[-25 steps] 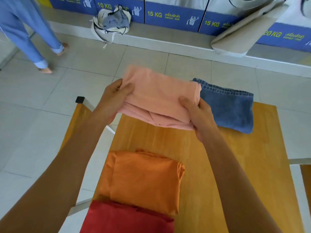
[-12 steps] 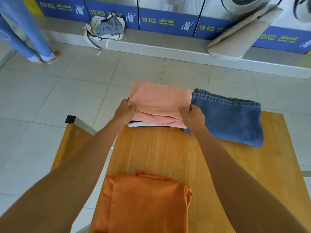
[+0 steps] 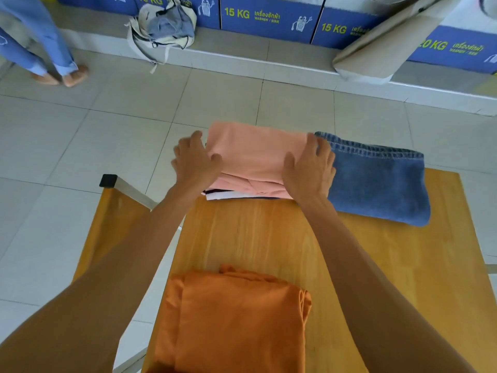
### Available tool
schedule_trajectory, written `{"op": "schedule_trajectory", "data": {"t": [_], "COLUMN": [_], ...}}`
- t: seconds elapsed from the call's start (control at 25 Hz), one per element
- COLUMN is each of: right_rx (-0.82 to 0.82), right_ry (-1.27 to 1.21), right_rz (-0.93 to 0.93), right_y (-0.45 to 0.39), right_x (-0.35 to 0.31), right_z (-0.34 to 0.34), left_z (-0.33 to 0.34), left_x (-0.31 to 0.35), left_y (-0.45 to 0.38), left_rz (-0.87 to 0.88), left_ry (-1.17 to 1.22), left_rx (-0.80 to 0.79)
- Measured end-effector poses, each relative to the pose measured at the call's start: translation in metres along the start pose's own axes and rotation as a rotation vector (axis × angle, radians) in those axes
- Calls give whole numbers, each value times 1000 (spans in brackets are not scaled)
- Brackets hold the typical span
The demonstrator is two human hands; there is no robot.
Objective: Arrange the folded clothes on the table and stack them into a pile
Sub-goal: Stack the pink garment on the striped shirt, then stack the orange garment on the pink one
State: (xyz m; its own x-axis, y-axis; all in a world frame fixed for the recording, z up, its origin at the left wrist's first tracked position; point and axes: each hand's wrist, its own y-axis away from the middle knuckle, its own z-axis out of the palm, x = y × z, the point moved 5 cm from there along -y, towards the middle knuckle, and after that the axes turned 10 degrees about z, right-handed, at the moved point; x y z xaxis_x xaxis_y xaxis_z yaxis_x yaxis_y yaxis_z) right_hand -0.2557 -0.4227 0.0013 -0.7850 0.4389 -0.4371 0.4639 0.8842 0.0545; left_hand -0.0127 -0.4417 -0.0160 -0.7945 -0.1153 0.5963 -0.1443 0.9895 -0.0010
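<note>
A folded pink garment (image 3: 255, 154) lies at the far left corner of the wooden table (image 3: 255, 232), on top of a folded white and dark garment (image 3: 228, 194) whose edge peeks out below. My left hand (image 3: 195, 164) rests against its left side, fingers spread. My right hand (image 3: 309, 168) lies flat on its right side, fingers apart. Folded blue jeans (image 3: 376, 181) sit right beside the pile. A folded orange garment (image 3: 236, 321) lies at the near edge.
A wooden chair (image 3: 113, 211) stands left of the table. Washing machines with blue panels (image 3: 269, 17) line the far wall, with a cloth bag (image 3: 164, 28) on the ledge. A person's legs in blue trousers (image 3: 40, 39) stand at far left. Tiled floor surrounds the table.
The pink garment went from held in the air down onto the white and dark garment. Both hands released their grip and now lie open against it.
</note>
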Motion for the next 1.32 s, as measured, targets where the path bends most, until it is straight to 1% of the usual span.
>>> {"op": "schedule_trajectory", "data": {"t": [0.04, 0.08, 0.12, 0.16, 0.24, 0.28, 0.36, 0.48, 0.52, 0.64, 0.68, 0.76, 0.84, 0.88, 0.92, 0.96, 1.0, 1.08, 1.16, 1.24, 1.32], "right_rx": [48, 39, -6, -67, -169, -192, -185, -197, -214, -336, -355, -307, -180, -120, -94, -110, -160, -295, -432, -525, -582], "right_ry": [25, 71, 135, 204, 309, 331, 340, 320, 335, 411, 438, 415, 236, 113, -7, -94, -138, -97, 20, 20, -114], "right_rz": [-124, -228, -297, -326, -328, -329, -321, -266, -267, -250, -247, -243, -234, -218, -175, -104, -12, 173, 300, 383, 484], "right_y": [2, 3, 3, 0, -5, -6, -8, -10, -11, -14, -13, -3, 29, 54, 82, 109, 135, 182, 223, 253, 266], "right_x": [-16, -32, -41, -43, -28, -15, 7, 21, 21, 14, 11, 8, 14, 23, 38, 57, 77, 119, 147, 158, 160], "right_z": [1, 6, 14, 25, 43, 48, 53, 54, 54, 46, 40, 23, 2, -8, -18, -24, -27, -26, -19, -11, -3], "left_z": [-2, 3, 12, 24, 49, 57, 64, 69, 69, 59, 53, 38, 24, 18, 12, 4, -4, -16, -18, -13, -7], "left_x": [17, 35, 48, 54, 43, 31, 13, 11, 12, 15, 14, 10, 1, -5, -12, -20, -30, -52, -66, -67, -64], "left_y": [-5, -7, -8, -7, -3, 0, 5, 5, 2, 6, 15, 45, 94, 122, 152, 180, 206, 253, 289, 308, 311], "left_rz": [153, 291, 394, 450, 440, 409, 374, 355, 344, 300, 294, 299, 278, 248, 193, 116, 18, -242, -460, -538, -521], "left_ry": [-83, -133, -178, -233, -354, -393, -430, -438, -447, -441, -436, -404, -307, -238, -162, -84, -8, 84, 65, 58, 92], "left_rx": [67, 70, 18, -63, -231, -267, -242, -225, -239, -379, -403, -402, -386, -380, -367, -336, -282, -161, -139, -178, -216]}}
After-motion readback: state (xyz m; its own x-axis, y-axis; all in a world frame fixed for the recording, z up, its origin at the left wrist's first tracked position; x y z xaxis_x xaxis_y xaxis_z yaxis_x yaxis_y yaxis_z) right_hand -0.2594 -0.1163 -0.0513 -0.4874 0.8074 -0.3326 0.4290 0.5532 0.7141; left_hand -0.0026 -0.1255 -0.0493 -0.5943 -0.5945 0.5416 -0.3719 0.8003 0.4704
